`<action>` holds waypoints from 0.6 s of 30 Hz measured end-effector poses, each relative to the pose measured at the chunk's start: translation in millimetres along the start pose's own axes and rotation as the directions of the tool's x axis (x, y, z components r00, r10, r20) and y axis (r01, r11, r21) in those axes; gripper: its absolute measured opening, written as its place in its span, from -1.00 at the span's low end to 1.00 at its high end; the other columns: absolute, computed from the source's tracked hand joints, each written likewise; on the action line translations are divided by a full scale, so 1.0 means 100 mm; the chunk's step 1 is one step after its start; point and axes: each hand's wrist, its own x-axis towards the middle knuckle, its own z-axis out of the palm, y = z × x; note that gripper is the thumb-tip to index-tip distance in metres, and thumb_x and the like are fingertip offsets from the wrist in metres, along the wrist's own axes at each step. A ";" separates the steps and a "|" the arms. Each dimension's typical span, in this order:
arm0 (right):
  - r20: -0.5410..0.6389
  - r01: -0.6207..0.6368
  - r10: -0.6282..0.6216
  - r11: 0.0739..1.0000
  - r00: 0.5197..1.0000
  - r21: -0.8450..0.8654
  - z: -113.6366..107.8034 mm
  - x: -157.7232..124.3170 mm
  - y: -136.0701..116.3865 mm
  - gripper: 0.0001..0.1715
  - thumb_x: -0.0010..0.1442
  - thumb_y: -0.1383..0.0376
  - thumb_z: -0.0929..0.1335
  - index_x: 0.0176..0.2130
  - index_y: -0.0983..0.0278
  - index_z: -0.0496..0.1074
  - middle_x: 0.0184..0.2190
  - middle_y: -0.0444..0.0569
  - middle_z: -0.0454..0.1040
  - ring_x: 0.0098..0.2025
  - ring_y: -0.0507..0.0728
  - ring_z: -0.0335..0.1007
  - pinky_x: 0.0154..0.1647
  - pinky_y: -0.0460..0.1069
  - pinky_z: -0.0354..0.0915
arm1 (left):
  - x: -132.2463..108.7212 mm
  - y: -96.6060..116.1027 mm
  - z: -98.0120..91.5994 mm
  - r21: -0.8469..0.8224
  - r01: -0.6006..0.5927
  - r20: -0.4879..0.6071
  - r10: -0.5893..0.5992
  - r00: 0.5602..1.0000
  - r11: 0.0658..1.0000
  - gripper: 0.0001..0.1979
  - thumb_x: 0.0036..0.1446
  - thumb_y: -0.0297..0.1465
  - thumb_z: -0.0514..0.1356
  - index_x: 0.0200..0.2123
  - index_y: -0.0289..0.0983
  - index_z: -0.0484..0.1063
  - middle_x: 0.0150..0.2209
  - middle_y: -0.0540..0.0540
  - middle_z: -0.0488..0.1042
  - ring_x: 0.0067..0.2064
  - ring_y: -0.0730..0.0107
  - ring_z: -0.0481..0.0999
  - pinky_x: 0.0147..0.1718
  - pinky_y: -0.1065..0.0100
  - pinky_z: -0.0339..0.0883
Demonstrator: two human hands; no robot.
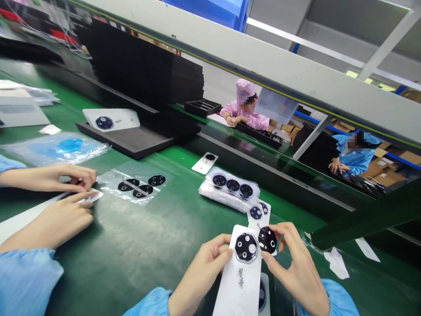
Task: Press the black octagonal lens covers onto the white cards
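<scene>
My left hand [200,270] pinches the left edge of a white phone back panel [245,292], which has a black octagonal camera piece near its top and dark lettering below. Between thumb and fingers, my right hand [296,259] grips a loose black camera cover [267,240] with several round holes, close against the panel's right side. Another white panel [264,216] with a dark camera piece lies just behind. Under the held panel, a further panel [265,303] is partly hidden. Beyond them lies a stack of clear bags [226,197] holding black camera covers.
At left, a co-worker's hands [66,215] handle a white panel. Near them lie a clear bag with black covers [138,188] and a black foam tray [138,140] bearing a panel. A dark green post [368,215] stands at right, beside paper scraps [337,262]. Two people sit beyond.
</scene>
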 end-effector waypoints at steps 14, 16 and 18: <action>0.070 0.157 -0.153 0.987 0.986 -0.041 0.06 0.00 -0.12 -0.62 0.10 0.40 0.31 -0.05 0.22 0.25 -0.23 0.00 0.27 -0.23 0.15 0.34 -0.28 0.02 0.39 | -0.03 -0.04 0.17 0.031 -0.022 0.006 0.022 1.000 0.999 -0.51 -0.05 -0.06 0.24 -0.18 -0.32 0.37 -0.58 0.08 0.35 -0.55 0.48 0.35 -0.51 0.45 0.21; 0.073 0.159 -0.156 0.987 0.985 -0.032 0.06 -0.01 -0.13 -0.63 0.10 0.40 0.31 -0.06 0.21 0.25 -0.23 0.00 0.27 -0.23 0.15 0.35 -0.27 0.02 0.39 | -0.03 -0.05 0.18 0.037 -0.019 0.010 0.019 1.000 0.999 -0.50 -0.05 -0.05 0.23 -0.17 -0.32 0.37 -0.59 0.08 0.34 -0.55 0.48 0.34 -0.51 0.45 0.20; 0.079 0.165 -0.163 0.986 0.984 -0.026 0.06 -0.02 -0.13 -0.62 0.10 0.40 0.30 -0.05 0.21 0.24 -0.22 0.00 0.27 -0.22 0.15 0.34 -0.26 0.03 0.39 | -0.03 -0.06 0.18 0.046 -0.015 0.009 0.015 1.000 0.999 -0.50 -0.05 -0.05 0.23 -0.17 -0.32 0.36 -0.58 0.08 0.34 -0.55 0.48 0.34 -0.52 0.45 0.20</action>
